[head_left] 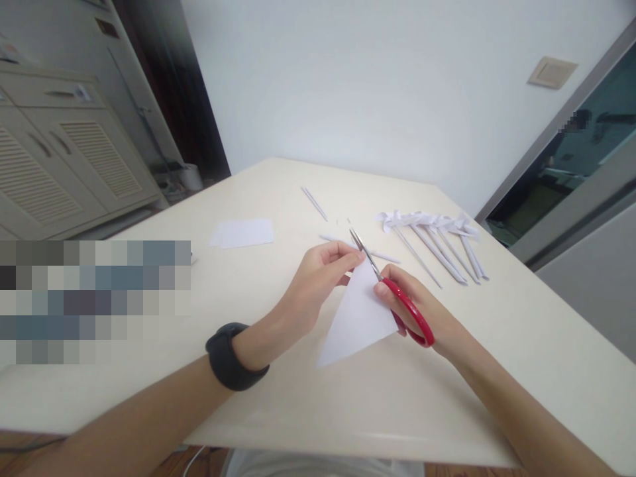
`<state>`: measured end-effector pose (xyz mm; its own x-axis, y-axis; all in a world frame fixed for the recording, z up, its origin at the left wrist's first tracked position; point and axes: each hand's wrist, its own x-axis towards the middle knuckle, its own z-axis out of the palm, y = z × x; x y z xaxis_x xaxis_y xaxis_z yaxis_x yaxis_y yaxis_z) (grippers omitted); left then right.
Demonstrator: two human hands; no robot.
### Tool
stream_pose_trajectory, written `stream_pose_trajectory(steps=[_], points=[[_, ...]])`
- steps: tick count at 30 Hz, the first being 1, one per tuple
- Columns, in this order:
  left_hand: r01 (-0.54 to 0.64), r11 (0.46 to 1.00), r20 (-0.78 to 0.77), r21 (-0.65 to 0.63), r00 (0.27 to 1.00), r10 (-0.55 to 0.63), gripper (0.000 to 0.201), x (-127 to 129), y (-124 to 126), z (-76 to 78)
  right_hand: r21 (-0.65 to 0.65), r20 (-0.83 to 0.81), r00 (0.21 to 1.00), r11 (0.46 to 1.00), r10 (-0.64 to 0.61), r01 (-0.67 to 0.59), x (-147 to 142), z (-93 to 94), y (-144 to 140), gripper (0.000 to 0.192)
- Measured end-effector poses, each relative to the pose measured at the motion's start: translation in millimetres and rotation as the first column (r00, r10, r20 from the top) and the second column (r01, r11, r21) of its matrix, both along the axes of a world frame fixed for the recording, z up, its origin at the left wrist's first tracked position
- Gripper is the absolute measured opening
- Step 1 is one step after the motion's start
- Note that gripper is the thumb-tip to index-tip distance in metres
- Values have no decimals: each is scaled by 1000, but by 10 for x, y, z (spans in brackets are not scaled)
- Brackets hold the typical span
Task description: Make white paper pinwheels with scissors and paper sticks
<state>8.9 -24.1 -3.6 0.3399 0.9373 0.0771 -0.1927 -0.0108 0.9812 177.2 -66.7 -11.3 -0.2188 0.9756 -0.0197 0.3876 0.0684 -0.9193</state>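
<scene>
Between my hands is a white triangular piece of paper (355, 318), its narrow tip pointing away from me. My left hand (318, 278) pinches the paper near that tip. Red-handled scissors (410, 305) are in my right hand (410, 288), fingers and thumb around the handles. The metal blades lie at the paper's tip beside my left fingertips; whether they are cutting into it I cannot tell. Just beyond the hands, a thin rolled paper stick (385, 255) lies on the table, partly hidden by the hands and scissors.
On the cream table (278, 404), a stack of white paper sheets (243, 233) lies to the left. Two thin sticks (315, 203) are farther back. At the right are several rolled paper sticks (440, 255) with crumpled white paper tops (427, 222). A wall (338, 86) stands behind.
</scene>
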Motion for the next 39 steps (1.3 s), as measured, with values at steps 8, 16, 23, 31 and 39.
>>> stream_pose_trajectory(steps=[8, 16, 23, 31, 39], points=[[40, 998, 19, 53, 999, -41, 17, -6, -2, 6, 6, -105, 994, 1000, -24, 25, 49, 40, 24, 28], [18, 995, 8, 97, 1000, -19, 17, -5, -29, 32, 66, -187, 980, 996, 72, -60, 35, 78, -35, 32], [-29, 993, 20, 115, 999, 27, 15, 4, -43, 52, 103, -90, 992, 992, 85, -75, -5, 64, -49, 32], [-32, 998, 19, 59, 999, 31, 17, 0, -43, 61, 77, -45, 998, 996, 40, -37, 16, 25, -23, 31], [-38, 999, 44, 25, 998, 37, 15, 11, -39, 55, 57, -37, 999, 998, 28, -26, 14, 1, 4, 29]])
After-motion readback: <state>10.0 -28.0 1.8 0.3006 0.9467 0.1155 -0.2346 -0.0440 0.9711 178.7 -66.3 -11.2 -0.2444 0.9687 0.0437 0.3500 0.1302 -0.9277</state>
